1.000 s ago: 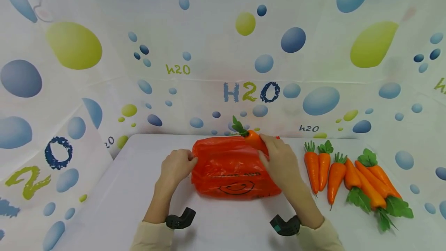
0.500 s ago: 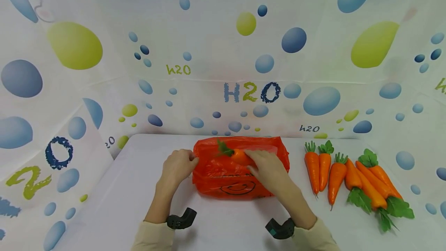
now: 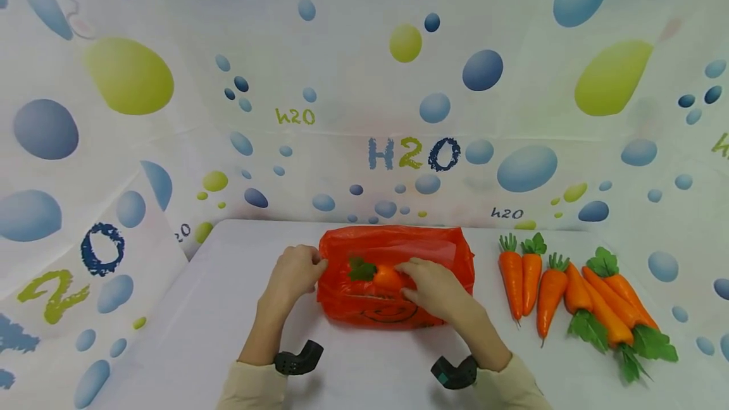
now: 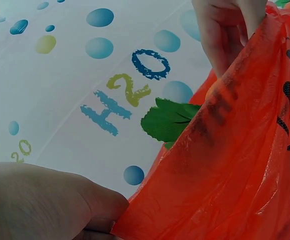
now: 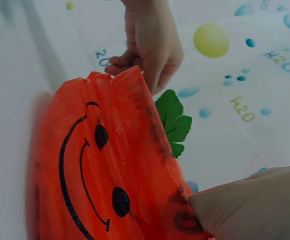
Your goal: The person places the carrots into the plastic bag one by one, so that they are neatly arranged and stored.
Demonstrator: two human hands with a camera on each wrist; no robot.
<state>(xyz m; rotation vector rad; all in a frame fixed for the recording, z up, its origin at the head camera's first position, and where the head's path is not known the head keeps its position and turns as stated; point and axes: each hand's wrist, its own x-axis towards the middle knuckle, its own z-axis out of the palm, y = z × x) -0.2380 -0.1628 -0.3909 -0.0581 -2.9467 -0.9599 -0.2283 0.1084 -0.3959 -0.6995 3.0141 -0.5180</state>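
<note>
A red plastic bag (image 3: 353,318) with a printed smiling face lies on the table, its mouth spread open. My left hand (image 3: 296,271) pinches the left edge of the bag's mouth between thumb and fingers. Inside the mouth, my right hand (image 3: 435,290) holds an orange carrot (image 3: 387,278) whose green leaves point left. In the left wrist view the leaf (image 4: 167,120) stands above the bag's rim, while the carrot's body is mostly hidden behind the red plastic. The right wrist view shows the right thumb by the rim, with the fingertips out of sight.
Several more carrots (image 3: 551,293) lie to the right of the bag on the white table (image 3: 193,334), some leaf-end up and some leaf-end down. A white cloth (image 3: 342,81) printed with blue and green drops hangs behind the table.
My right hand has brought the carrot from above the bag's back right edge leftward, down and nearer, into the mouth. The left hand keeps its grip on the bag's edge.
</note>
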